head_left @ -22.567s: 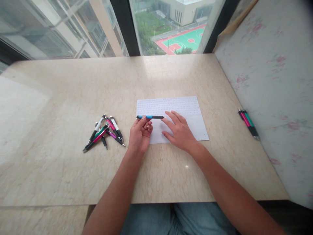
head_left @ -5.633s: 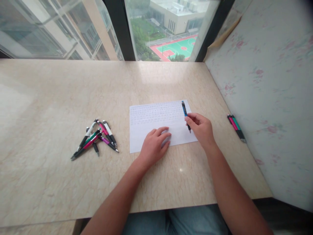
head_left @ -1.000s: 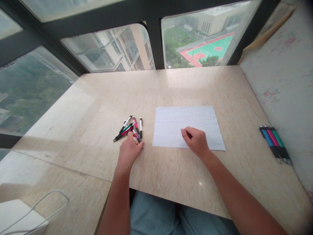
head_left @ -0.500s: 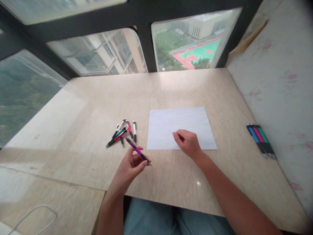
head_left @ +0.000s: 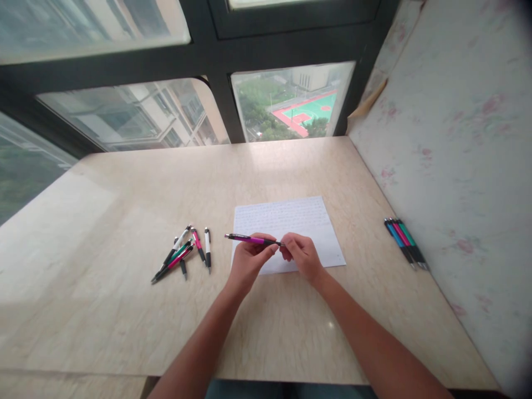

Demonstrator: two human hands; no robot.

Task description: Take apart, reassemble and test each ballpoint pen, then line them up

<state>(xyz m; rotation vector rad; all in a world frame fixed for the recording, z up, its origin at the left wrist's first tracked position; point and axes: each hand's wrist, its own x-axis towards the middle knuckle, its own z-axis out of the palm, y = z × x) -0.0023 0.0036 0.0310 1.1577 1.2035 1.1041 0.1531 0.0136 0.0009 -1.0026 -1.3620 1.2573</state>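
Note:
My left hand pinches a purple pen and holds it level over the near edge of a white sheet of paper covered in faint handwriting. My right hand is closed, and its fingertips meet the pen's dark tip. To the left of the sheet lies a loose pile of several pens in white, pink, green and black.
The table is beige marble, with a window behind it and a flowered wall on the right. A row of three pens, blue, pink and green, lies by that wall. Jeans show below the table's front edge.
My left hand has taken the purple pen from the pile and carried it right, over the paper. My right hand has come to the pen's tip. The view has tilted up.

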